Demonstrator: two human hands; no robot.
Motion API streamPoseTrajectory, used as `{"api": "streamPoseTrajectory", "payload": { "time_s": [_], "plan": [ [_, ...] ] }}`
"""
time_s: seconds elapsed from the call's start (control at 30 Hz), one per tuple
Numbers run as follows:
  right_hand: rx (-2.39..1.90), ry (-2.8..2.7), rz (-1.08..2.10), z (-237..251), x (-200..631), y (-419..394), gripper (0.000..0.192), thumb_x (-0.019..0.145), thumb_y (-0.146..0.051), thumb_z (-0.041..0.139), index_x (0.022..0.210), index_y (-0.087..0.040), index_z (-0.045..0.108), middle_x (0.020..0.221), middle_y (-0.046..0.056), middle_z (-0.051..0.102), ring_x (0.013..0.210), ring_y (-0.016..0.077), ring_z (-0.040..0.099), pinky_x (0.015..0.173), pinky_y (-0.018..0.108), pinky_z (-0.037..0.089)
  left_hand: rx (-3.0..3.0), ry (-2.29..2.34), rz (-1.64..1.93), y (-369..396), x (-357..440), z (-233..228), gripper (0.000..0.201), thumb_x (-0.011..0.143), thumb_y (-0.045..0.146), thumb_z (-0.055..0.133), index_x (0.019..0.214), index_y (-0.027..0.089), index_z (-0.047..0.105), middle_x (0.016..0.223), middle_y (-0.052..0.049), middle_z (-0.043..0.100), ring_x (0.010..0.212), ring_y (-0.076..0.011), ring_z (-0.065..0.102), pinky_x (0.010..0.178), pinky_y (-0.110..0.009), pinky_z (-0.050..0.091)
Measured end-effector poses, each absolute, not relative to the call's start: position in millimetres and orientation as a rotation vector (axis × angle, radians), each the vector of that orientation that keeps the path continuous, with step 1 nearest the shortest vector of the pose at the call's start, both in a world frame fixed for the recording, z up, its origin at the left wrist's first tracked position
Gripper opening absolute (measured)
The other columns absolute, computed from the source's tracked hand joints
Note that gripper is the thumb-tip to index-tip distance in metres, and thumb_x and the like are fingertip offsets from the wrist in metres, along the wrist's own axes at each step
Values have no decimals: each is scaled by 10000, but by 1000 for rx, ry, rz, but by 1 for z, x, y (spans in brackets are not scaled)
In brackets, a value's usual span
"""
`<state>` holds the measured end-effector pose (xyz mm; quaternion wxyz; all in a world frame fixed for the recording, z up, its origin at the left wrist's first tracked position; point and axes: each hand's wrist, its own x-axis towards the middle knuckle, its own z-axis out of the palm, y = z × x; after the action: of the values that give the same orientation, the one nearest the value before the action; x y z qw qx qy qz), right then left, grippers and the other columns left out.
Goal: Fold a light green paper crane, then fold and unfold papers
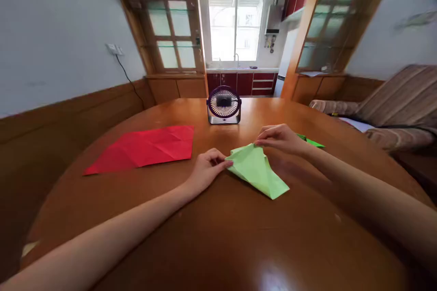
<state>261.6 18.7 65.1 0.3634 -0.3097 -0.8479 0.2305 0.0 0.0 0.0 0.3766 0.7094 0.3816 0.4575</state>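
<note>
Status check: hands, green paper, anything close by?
Left hand pinching left corner of light green folded paper. Right hand pinching its top edge. Red sheet flat to the left, small fan behind, both apart.

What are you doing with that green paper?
A person sits at a round wooden table folding a light green sheet of paper. The left hand pinches its left corner, and the right hand pinches the top edge. A creased red sheet of paper lies flat to the left, untouched. A small desk fan stands behind, and another bit of brighter green paper peeks out beyond the right wrist.
</note>
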Motion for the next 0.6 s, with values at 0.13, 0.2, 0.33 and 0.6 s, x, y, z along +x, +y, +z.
{"api": "streamPoseTrajectory", "payload": {
  "time_s": [0.13,0.2,0.33,0.6],
  "plan": [
    [-797,-2164,618,64,262,20,236,798,-421,690,792,-192,749,755,40,661,686,133,586,627,281,453,1732,911,1204,-3,0,0,213,695,357,760,755,164,690,823,-14,605,723,-130,563,677,-259,436],
    [-811,-2133,631,63,263,20,234,792,-422,695,789,-194,748,756,38,659,680,131,583,618,280,449,1694,872,1175,-3,-1,-1,222,675,351,775,802,177,721,905,-29,613,789,-148,590,728,-279,460],
    [-836,-2086,684,63,262,20,236,772,-429,707,765,-196,744,750,35,653,681,130,579,618,282,453,1696,871,1140,-1,-2,-1,174,692,343,759,761,183,751,909,-43,632,854,-167,601,791,-293,459],
    [-999,-1990,870,62,260,24,279,733,-473,715,746,-194,728,673,14,645,627,118,541,611,284,428,1591,969,1215,-3,1,0,228,742,391,712,763,164,722,755,-24,683,705,-150,585,648,-253,448]
  ]
}}
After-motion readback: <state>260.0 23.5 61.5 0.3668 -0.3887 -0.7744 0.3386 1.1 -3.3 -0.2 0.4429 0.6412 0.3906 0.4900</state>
